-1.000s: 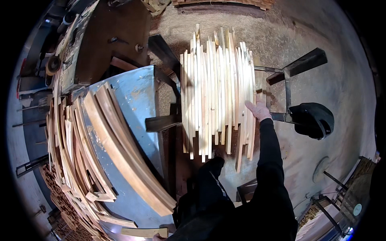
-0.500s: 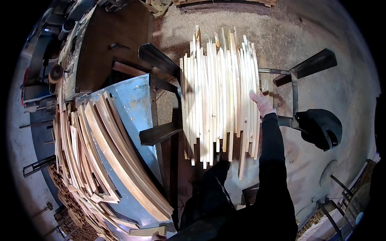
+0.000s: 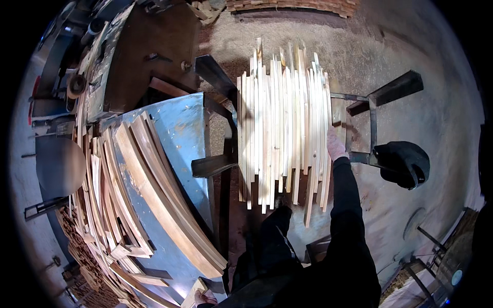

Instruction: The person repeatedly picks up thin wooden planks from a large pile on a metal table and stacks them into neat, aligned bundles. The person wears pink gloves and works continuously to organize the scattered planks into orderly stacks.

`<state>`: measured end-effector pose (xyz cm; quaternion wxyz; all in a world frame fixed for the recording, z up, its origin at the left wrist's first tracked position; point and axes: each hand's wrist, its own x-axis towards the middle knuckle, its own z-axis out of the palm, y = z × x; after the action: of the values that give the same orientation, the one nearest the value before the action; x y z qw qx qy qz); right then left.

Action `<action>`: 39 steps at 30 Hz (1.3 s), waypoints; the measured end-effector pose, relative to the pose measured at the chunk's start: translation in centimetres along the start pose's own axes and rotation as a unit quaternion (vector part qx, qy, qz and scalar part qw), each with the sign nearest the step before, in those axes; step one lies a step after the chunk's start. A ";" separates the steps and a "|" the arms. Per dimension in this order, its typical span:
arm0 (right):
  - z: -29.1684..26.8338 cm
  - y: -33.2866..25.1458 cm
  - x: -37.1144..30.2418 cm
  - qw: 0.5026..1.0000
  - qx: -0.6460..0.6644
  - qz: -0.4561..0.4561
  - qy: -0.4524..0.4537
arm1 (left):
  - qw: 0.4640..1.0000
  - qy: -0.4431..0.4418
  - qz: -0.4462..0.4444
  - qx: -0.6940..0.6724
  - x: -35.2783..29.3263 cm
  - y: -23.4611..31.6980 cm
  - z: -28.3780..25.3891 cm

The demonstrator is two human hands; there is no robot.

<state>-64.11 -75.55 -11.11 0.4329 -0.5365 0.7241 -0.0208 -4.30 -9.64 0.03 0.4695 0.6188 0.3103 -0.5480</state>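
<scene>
Pale wooden strips (image 3: 280, 123) lie side by side in a wide bundle in front of me, their ends uneven. My right hand (image 3: 337, 145), arm stretched forward, rests against the bundle's right side with its fingers extended; their tips are partly hidden beside the outermost strip. Low in the picture, my left hand (image 3: 205, 297) grips a short wooden piece (image 3: 192, 293) at the near corner of the blue-topped table (image 3: 179, 115). Longer, wider boards (image 3: 164, 197) lie on that table, just beyond my left hand.
Dark metal arms (image 3: 213, 165) of a stand flank the bundle. A black helmet-like object (image 3: 403, 164) sits to the right. Loose strips (image 3: 102, 190) crowd the table's left side. Stacked wood (image 3: 292, 7) stands at the far edge, beyond sawdust on the floor. A blurred round shape (image 3: 60, 164) shows at far left.
My right hand has slid down and nearer along the bundle's right side. The short piece in my left hand has swung from nearly level to a slant. The view has shifted slightly.
</scene>
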 end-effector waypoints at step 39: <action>73.8 -52.9 -73.0 0.514 -0.422 -0.742 -0.079 | 0.694 0.601 0.187 0.351 -9.5 20.2 -35.6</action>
<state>27.53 -7.83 13.11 0.0377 -0.9979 -0.0511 0.0159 25.65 16.98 12.68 0.0245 0.9812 0.1892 -0.0297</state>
